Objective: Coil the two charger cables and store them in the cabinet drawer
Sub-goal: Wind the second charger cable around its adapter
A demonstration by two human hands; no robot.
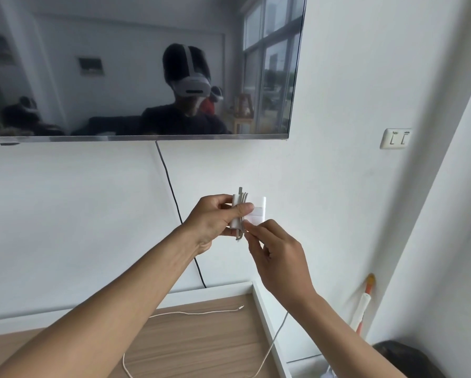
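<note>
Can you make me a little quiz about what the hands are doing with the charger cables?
1. True or false: both cables are already coiled up.
2. Which hand grips the coiled cable? A) left B) right C) neither
3. Fill in: the loose cable lies on the ____ cabinet top.

Key
1. False: one cable lies uncoiled on the cabinet top.
2. A: the left hand grips the bundle, while the right hand pinches its white strap.
3. wooden
</note>
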